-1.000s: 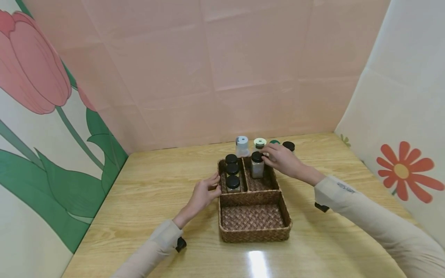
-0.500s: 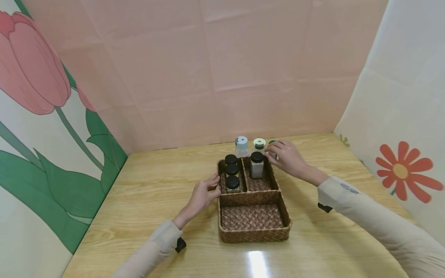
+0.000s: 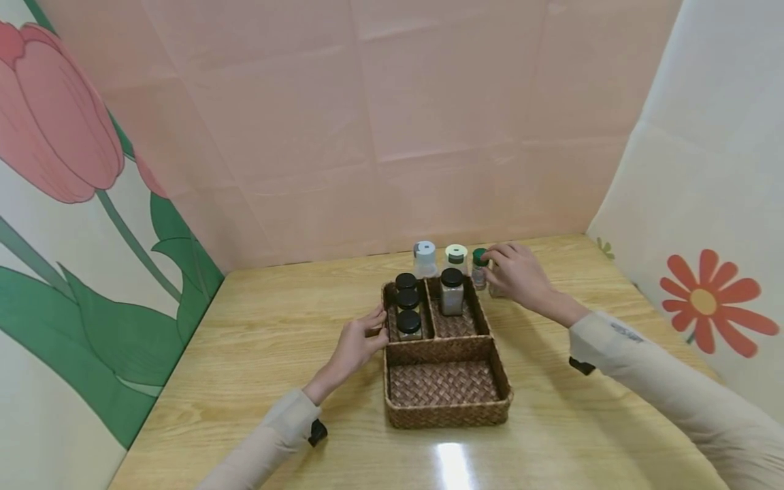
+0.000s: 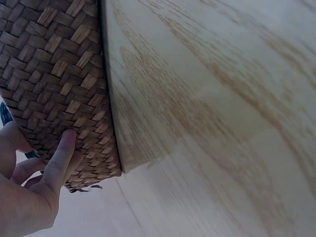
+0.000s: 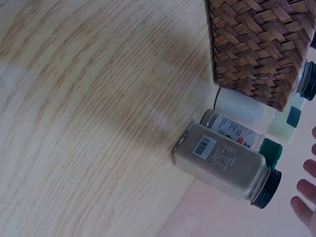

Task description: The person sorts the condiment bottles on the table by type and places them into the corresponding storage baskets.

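Observation:
My left hand (image 3: 354, 346) rests its fingertips against the left wall of a brown woven basket (image 3: 450, 414), whose outer weave (image 4: 59, 74) fills part of the left wrist view. Three black-lidded spice jars (image 3: 409, 321) stand in a row in the basket's back left compartment. Another black-lidded jar (image 3: 452, 299) of greyish powder is upright in the back right one. Behind the basket's right corner hovers my right hand (image 3: 520, 278), fingers loosely bent. The right wrist view shows its fingers apart from the black lid of a powder jar (image 5: 222, 160), which the hand mostly hides in the head view.
A green-capped jar (image 3: 479, 270) stands left of the right hand. Farther left, behind the basket, are a pale-green-capped container (image 3: 456, 255) and a light-blue-capped one (image 3: 425, 257). The wooden table (image 3: 294, 292) meets a pink backdrop (image 3: 306, 170) at the back.
My right hand has let go of the black-lidded jar in the back right compartment and moved right, past the green-capped jar. The left hand stays at the basket wall.

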Available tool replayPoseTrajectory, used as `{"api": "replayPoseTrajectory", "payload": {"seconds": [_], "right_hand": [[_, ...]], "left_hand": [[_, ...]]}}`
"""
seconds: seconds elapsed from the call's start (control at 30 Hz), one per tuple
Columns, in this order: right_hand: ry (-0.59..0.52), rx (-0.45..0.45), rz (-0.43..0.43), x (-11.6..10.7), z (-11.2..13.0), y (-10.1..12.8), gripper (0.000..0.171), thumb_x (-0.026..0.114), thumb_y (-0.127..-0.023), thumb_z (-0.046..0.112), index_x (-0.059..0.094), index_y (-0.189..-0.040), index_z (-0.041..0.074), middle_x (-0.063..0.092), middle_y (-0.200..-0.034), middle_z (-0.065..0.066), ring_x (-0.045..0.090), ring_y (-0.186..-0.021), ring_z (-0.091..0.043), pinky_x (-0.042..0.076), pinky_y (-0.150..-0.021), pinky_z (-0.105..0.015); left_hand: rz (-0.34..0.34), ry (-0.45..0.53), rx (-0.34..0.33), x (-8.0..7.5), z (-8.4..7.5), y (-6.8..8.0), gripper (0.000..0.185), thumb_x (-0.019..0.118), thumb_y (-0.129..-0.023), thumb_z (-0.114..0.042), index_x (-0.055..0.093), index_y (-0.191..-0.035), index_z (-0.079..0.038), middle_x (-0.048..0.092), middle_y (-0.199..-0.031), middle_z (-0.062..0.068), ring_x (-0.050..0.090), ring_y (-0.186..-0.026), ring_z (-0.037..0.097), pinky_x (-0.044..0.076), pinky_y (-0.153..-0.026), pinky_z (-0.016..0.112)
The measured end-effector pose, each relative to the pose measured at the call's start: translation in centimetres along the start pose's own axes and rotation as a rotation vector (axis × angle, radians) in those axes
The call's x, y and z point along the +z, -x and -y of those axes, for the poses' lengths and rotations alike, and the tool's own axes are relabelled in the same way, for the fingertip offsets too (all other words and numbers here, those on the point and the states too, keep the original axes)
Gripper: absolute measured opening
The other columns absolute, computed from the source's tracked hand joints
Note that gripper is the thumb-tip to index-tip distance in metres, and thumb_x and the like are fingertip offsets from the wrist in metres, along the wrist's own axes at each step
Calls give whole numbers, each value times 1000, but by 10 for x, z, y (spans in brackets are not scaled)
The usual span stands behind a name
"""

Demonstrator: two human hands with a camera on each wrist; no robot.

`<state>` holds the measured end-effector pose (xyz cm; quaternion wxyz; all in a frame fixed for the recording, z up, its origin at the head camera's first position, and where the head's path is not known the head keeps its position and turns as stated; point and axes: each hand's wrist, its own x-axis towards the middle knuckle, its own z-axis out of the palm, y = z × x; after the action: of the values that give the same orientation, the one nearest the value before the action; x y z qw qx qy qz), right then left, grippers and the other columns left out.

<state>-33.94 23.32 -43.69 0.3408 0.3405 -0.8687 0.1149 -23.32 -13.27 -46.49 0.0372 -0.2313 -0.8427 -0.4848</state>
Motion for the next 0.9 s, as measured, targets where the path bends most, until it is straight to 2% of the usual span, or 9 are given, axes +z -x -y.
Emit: {"api": "replayPoseTrajectory", "payload": {"seconds": [0.33, 0.53, 0.73, 0.9], "right_hand": [[-63, 97, 51, -3, -10, 4, 27, 76, -85, 8, 68, -108, -3, 62, -108, -17, 57, -96, -36, 47, -82, -53], [-91, 156, 77, -9, -17, 9, 31, 74, -90, 12, 65, -114, -4, 59, -115, -19, 55, -104, -39, 45, -86, -56], [-94, 157, 72, -10, -24, 12, 31, 76, -87, 8, 65, -113, -4, 59, -114, -19, 56, -101, -38, 47, -81, -55], [-106, 168, 80, -8, -29, 16, 35, 75, -87, 9, 64, -117, -5, 57, -120, -20, 55, -105, -39, 47, -82, -56]], "left_hand": [[-17, -22, -6, 1, 0, 0, 41, 58, -95, 2, 52, -135, 10, 41, -148, 20, 69, -101, 28, 37, -40, 19], [-17, -10, -12, 0, -1, 0, 42, 58, -95, 2, 52, -135, 10, 40, -149, 20, 69, -101, 28, 38, -39, 20], [-13, -9, -12, 0, -1, 0, 42, 58, -95, 1, 52, -136, 9, 40, -149, 19, 69, -102, 27, 39, -40, 20], [-28, -16, -5, 2, 0, -1, 41, 59, -94, 3, 53, -134, 8, 42, -148, 18, 69, -101, 26, 38, -40, 19]]}}
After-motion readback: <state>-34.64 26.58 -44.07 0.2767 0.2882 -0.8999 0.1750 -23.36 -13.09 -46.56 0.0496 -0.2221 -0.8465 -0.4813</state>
